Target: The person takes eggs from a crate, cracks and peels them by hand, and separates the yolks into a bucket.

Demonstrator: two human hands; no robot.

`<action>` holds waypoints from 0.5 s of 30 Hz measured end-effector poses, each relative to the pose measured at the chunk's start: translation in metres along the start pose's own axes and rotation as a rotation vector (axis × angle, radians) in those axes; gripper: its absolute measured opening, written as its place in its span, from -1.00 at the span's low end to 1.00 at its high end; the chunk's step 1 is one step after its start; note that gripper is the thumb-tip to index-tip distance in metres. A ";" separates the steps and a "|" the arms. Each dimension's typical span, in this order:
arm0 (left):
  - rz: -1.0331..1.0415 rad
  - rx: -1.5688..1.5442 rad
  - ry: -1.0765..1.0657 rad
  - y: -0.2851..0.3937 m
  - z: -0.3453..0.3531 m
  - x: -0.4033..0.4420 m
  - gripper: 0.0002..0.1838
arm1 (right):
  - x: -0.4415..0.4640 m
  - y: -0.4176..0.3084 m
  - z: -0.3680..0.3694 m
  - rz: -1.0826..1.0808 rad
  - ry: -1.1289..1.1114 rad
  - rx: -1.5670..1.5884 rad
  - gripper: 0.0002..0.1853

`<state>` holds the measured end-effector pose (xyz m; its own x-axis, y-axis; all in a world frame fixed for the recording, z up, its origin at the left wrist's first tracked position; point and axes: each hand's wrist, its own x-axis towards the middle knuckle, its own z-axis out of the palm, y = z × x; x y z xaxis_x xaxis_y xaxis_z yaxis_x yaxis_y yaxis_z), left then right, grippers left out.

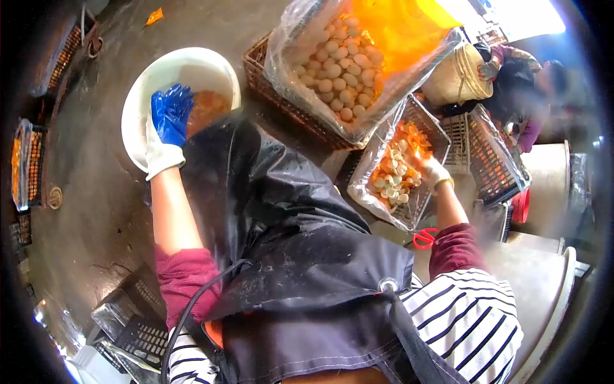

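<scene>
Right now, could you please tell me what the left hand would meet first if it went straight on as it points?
Most likely the far inner wall of the white bucket; depth is unclear, so the left hand might pass over its rim instead.

The person's two gloved hands [171,115] [436,171], one egg crate [276,96] and one shell crate [437,131] show.

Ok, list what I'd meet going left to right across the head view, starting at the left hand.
Left hand in a blue glove → heap of eggs in the large lined crate → right hand → red container.
</scene>
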<state>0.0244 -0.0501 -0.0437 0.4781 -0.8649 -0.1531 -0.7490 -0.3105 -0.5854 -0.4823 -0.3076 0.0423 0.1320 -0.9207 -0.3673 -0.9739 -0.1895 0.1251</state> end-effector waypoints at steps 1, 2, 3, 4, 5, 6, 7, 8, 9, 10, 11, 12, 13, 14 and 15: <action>0.004 -0.285 0.018 -0.003 0.005 0.006 -0.54 | 0.000 0.025 0.000 0.225 0.021 -0.261 -0.58; 0.014 -0.570 0.034 -0.005 0.011 0.011 -0.53 | 0.035 0.076 0.038 0.031 0.175 0.107 -0.58; -0.012 -1.091 0.122 -0.006 0.047 0.018 -0.52 | 0.070 0.113 0.079 -0.166 0.322 0.475 -0.58; -0.031 -1.615 0.204 -0.001 0.085 0.023 -0.49 | 0.073 0.094 0.066 -0.007 0.195 0.620 -0.57; -0.045 -1.898 0.243 0.005 0.099 0.028 -0.47 | 0.040 0.037 0.022 0.105 0.196 0.702 -0.62; -0.052 -2.180 0.296 0.011 0.112 0.032 -0.45 | 0.045 0.013 0.020 -0.034 0.264 0.992 -0.65; -0.059 -2.217 0.314 0.012 0.117 0.035 -0.45 | 0.050 -0.011 0.018 -0.195 0.296 1.280 -0.68; -0.075 -2.251 0.332 0.010 0.123 0.033 -0.45 | 0.053 -0.041 0.009 -0.291 0.228 1.344 -0.69; -0.089 -2.432 0.301 0.007 0.117 0.027 -0.45 | 0.047 -0.074 -0.004 -0.313 0.185 1.307 -0.71; -0.112 -2.619 0.275 0.005 0.110 0.021 -0.45 | 0.071 -0.085 0.008 -0.466 0.274 1.043 -0.69; -0.145 -2.801 0.252 0.003 0.102 0.015 -0.45 | 0.079 -0.108 0.013 -0.502 0.248 0.977 -0.60; 0.452 -3.147 0.230 0.001 0.065 0.011 -0.44 | 0.066 -0.144 -0.009 -0.561 0.181 0.751 -0.59; 0.323 -3.107 0.332 0.003 0.087 0.013 -0.45 | 0.054 -0.176 -0.032 -0.623 0.121 0.526 -0.58; 0.189 -3.056 0.423 0.005 0.110 0.015 -0.45 | 0.068 -0.191 -0.017 -0.740 0.228 0.280 -0.59; 0.053 -2.994 0.502 0.007 0.133 0.017 -0.46 | 0.090 -0.204 0.008 -0.849 0.345 0.035 -0.60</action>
<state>0.0884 -0.0144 -0.1566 0.6702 -0.7372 0.0857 0.5029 0.5360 0.6781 -0.2737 -0.3491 -0.0238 0.8484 -0.5287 -0.0271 -0.5288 -0.8438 -0.0912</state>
